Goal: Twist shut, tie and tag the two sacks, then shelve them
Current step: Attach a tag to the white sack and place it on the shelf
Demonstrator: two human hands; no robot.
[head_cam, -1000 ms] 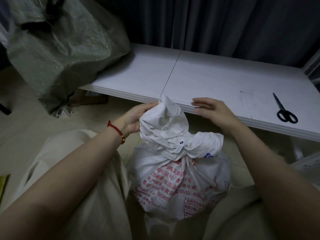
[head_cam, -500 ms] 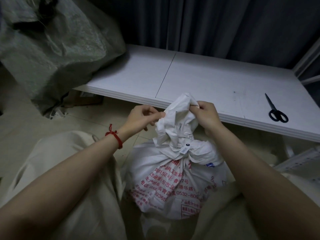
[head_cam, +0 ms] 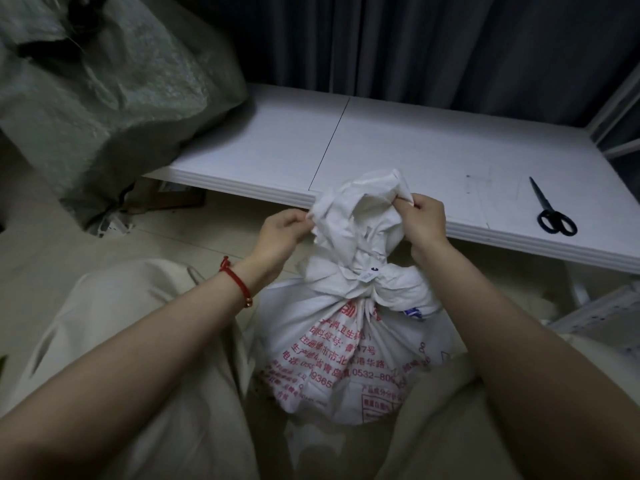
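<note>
Looks tied and tagged already, with left hand [head_cam: 280, 233] and right hand [head_cam: 420, 220] each pinching the top of the sack [head_cam: 346, 358]; still to shelve.

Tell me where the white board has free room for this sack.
The white board is bare from the green sack at its left end to the scissors near its right end. Those ends are crowded.

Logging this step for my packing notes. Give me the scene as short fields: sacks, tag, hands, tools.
white sack: on the floor between the knees, neck cinched
tag: small, at the neck
left hand: pinches the bunched top's left edge
right hand: grips its right edge
scissors: on the white table, right end
green sack: left, against the table
</note>
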